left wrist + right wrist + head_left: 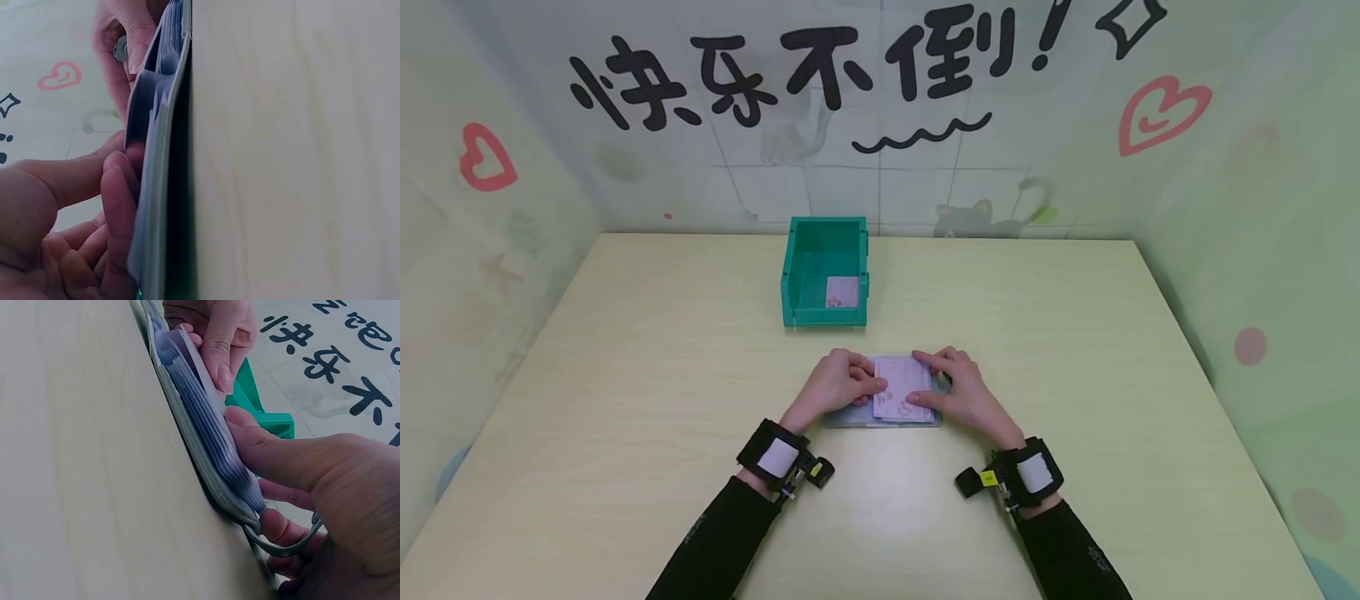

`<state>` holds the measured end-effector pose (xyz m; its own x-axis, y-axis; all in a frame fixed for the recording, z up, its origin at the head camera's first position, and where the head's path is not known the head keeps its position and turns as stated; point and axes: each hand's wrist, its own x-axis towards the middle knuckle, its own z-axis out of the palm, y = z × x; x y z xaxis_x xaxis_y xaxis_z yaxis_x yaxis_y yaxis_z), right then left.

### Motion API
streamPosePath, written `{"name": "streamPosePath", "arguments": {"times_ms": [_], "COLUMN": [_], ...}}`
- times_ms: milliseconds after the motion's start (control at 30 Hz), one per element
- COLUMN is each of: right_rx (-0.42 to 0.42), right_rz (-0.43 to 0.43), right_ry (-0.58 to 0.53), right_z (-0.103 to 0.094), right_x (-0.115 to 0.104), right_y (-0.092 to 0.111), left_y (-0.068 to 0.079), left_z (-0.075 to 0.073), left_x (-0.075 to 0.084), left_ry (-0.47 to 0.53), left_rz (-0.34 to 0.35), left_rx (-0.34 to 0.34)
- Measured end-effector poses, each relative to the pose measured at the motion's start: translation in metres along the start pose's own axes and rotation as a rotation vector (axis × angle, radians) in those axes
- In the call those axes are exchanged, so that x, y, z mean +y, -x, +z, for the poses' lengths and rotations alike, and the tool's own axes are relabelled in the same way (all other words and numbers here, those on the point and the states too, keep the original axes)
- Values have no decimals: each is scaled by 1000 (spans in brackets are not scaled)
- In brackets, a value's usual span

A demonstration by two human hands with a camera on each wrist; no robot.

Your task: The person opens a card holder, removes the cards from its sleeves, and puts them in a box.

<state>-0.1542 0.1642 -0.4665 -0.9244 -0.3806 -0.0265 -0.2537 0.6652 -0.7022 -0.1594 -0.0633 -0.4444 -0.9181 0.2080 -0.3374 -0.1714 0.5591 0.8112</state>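
- A green bin stands on the tabletop, beyond the hands and a little left of centre, its lower front wall facing the person; a pink card lies inside, toward the near right corner.
- A strap loops off the right end of the booklet, close by the right fingers.
- Wrist cameras jut inward from black bands on both wrists, the left camera and the right camera hanging over the near tabletop; black sleeves cover both forearms.
- A back wall with large black lettering rises at the tabletop's far edge, and printed side walls line its left and right edges.
- The tabletop spreads wide to either side of the arms, with a strip of pale wood between booklet and bin.
- The booklet lies open between the hands, its pale pink leaves stacked on its right part.
- The left hand has thumb and fingers together, pinching the left edge of the top leaf.
- The right hand is clamped on the right edge of the stack, thumb on top, other fingers at the side.
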Motion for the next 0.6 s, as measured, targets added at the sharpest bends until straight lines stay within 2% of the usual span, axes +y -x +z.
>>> {"name": "streamPosePath", "arguments": {"times_ms": [300,600], "right_rx": [-3,-2], "right_rz": [-1,6], "right_ry": [-1,-7], "right_z": [1,-1], "right_x": [0,0], "right_y": [-1,0], "left_y": [4,10], "left_z": [-7,-28], "left_x": [-5,-11], "left_ry": [-5,29], "left_rz": [-5,-39], "left_rx": [4,31]}}
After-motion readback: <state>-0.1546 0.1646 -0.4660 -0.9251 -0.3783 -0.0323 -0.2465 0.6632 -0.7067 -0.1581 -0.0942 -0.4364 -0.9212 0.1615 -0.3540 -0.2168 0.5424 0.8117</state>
